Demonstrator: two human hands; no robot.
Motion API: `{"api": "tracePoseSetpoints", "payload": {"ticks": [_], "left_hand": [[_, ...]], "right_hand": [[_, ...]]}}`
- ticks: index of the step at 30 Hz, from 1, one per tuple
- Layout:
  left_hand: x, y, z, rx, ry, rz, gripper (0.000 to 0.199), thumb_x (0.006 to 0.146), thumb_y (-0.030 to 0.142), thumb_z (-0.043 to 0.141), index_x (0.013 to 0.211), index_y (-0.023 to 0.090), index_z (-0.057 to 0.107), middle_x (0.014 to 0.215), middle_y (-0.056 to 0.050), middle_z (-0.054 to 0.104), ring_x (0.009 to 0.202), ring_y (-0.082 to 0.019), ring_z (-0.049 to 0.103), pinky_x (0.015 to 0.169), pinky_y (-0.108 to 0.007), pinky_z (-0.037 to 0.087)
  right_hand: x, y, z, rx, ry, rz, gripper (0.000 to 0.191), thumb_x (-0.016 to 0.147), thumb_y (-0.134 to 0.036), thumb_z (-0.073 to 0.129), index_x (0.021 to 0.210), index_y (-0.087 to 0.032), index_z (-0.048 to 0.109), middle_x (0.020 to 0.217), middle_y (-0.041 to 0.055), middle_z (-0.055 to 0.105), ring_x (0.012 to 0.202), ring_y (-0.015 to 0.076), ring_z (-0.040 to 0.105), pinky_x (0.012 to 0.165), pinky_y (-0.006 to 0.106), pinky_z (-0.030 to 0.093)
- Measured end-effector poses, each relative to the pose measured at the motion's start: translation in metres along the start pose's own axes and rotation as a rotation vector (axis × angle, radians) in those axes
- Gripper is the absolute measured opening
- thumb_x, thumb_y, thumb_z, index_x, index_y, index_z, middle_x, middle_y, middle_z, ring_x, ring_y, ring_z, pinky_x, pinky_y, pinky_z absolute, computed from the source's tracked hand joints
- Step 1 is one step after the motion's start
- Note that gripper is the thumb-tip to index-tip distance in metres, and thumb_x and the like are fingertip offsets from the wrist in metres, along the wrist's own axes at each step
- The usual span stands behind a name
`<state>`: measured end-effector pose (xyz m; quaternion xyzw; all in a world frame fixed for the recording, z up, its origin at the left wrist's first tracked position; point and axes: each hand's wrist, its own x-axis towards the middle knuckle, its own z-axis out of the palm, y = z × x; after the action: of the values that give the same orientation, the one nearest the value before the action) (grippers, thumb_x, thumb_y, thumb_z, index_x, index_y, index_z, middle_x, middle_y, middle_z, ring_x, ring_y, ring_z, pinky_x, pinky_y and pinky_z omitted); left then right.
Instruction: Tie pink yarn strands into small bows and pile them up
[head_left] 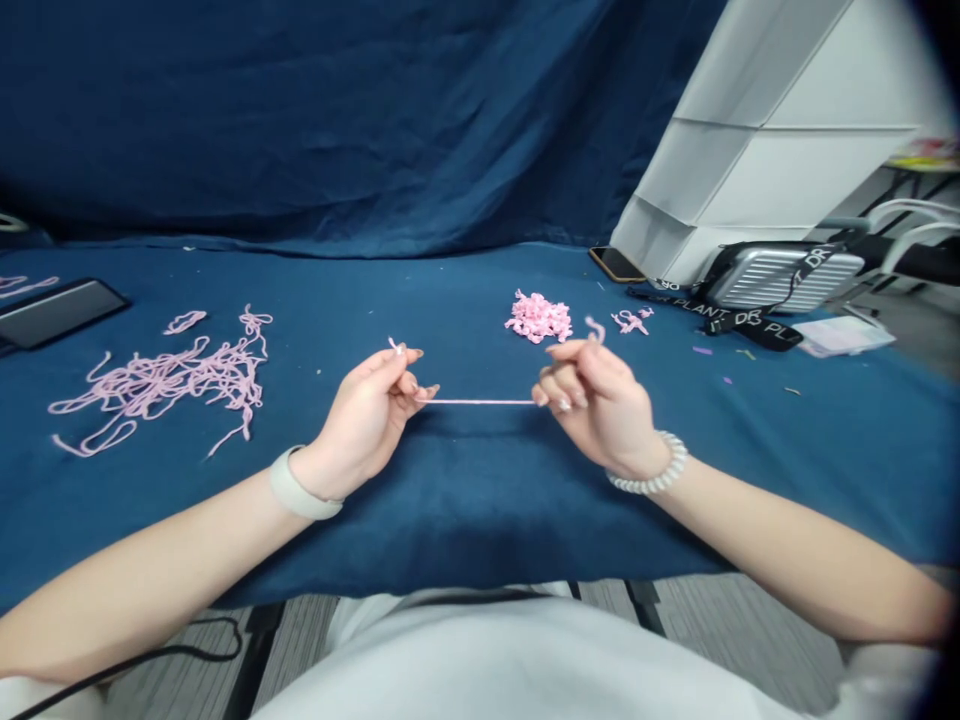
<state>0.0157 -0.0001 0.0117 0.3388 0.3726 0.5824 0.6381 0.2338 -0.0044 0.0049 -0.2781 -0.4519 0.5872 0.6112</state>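
A length of pink yarn (480, 402) is stretched taut and level between my two hands above the blue cloth. My left hand (367, 415) is closed on one end, a short tail poking up past the thumb and forefinger. At the other end my right hand (596, 400) grips the yarn with curled fingers, and a loose curl of it sticks up above the knuckles. Left of my hands lies a loose tangle of pink yarn strands (172, 380). Beyond my right hand sits a compact heap of short, knotted-looking pink yarn pieces (538, 316).
A few small yarn bits (632, 321) lie right of the heap. A dark tablet-like device (60, 312) rests at the left, a phone (616, 264) at the back right. A silver case (787, 277) with a printed black strap stands beside a white panel (750, 150).
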Motion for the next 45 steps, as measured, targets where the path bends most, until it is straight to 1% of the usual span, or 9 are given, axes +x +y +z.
{"api": "tracePoseSetpoints", "payload": {"ticks": [5,9,15,20,26,30,35,40,45], "left_hand": [[0.004,-0.02,-0.004,0.245,-0.08,0.001,0.017,0.081,0.031,0.062,0.081,0.014,0.061,0.04,0.007,0.049,0.036,-0.004,0.042,0.069,-0.027,0.055],[0.004,-0.024,-0.017,0.32,-0.051,-0.117,0.019,0.079,0.032,0.063,0.078,0.013,0.061,0.036,0.009,0.043,0.032,-0.002,0.034,0.065,-0.025,0.055],[0.003,-0.023,-0.024,0.34,-0.071,-0.162,0.02,0.082,0.032,0.06,0.081,0.013,0.061,0.034,0.009,0.043,0.032,-0.002,0.034,0.065,-0.027,0.055],[0.002,-0.03,-0.025,0.36,-0.112,-0.147,0.022,0.082,0.035,0.061,0.085,0.013,0.062,0.045,0.004,0.057,0.038,-0.004,0.047,0.065,-0.026,0.054],[0.006,-0.035,-0.025,0.209,-0.055,-0.113,0.021,0.083,0.032,0.062,0.092,0.014,0.063,0.061,0.001,0.065,0.053,-0.005,0.057,0.08,-0.029,0.052],[0.008,-0.036,-0.027,0.104,-0.105,-0.116,0.019,0.08,0.024,0.065,0.097,0.014,0.064,0.069,0.0,0.066,0.06,-0.006,0.059,0.087,-0.033,0.05],[0.004,-0.037,-0.023,0.095,-0.136,-0.16,0.028,0.077,0.022,0.068,0.103,0.014,0.063,0.08,-0.004,0.07,0.068,-0.01,0.064,0.079,-0.027,0.05],[0.004,-0.042,-0.014,0.114,-0.141,-0.222,0.016,0.075,0.022,0.07,0.087,0.012,0.064,0.081,-0.006,0.071,0.071,-0.012,0.066,0.078,-0.027,0.05],[0.01,-0.049,-0.005,0.093,-0.188,-0.2,0.013,0.077,0.025,0.069,0.083,0.013,0.066,0.084,-0.005,0.069,0.076,-0.012,0.063,0.073,-0.024,0.047]], "right_hand": [[-0.007,0.033,-0.009,-0.042,-0.04,0.106,0.024,0.083,-0.037,0.059,0.077,-0.016,0.068,0.044,-0.0067,0.033,0.042,0.0066,0.034,0.049,0.025,0.04],[-0.014,0.03,-0.009,0.05,0.032,0.251,0.026,0.084,-0.037,0.058,0.075,-0.014,0.065,0.043,-0.0079,0.03,0.039,0.0047,0.029,0.043,0.02,0.032],[-0.008,0.022,-0.016,0.115,0.077,0.335,0.028,0.089,-0.036,0.05,0.078,-0.014,0.063,0.041,-0.0076,0.03,0.039,0.0048,0.025,0.041,0.019,0.027],[-0.004,0.027,-0.021,-0.066,0.091,0.359,0.025,0.09,-0.036,0.048,0.089,-0.014,0.061,0.042,-0.0074,0.035,0.039,0.0048,0.023,0.04,0.019,0.023],[-0.006,0.025,-0.019,-0.112,0.112,0.456,0.031,0.084,-0.019,0.054,0.114,-0.017,0.047,0.082,0.0021,0.063,0.057,0.0066,0.047,0.05,0.018,0.038],[-0.004,0.026,-0.018,-0.087,0.142,0.45,0.043,0.084,-0.011,0.051,0.124,-0.016,0.04,0.103,0.0074,0.065,0.062,0.0064,0.051,0.054,0.019,0.042],[0.001,0.029,-0.021,-0.073,0.109,0.458,0.042,0.084,-0.011,0.054,0.123,-0.013,0.041,0.095,0.0087,0.068,0.057,0.006,0.051,0.052,0.019,0.043],[-0.002,0.032,-0.013,-0.078,0.028,0.432,0.052,0.082,-0.018,0.06,0.128,-0.019,0.034,0.102,0.0079,0.068,0.052,0.0052,0.051,0.049,0.02,0.042],[0.004,0.043,0.011,-0.102,0.037,0.495,0.023,0.081,-0.02,0.059,0.098,-0.017,0.044,0.069,-0.0009,0.065,0.044,0.0043,0.046,0.045,0.019,0.035]]}}
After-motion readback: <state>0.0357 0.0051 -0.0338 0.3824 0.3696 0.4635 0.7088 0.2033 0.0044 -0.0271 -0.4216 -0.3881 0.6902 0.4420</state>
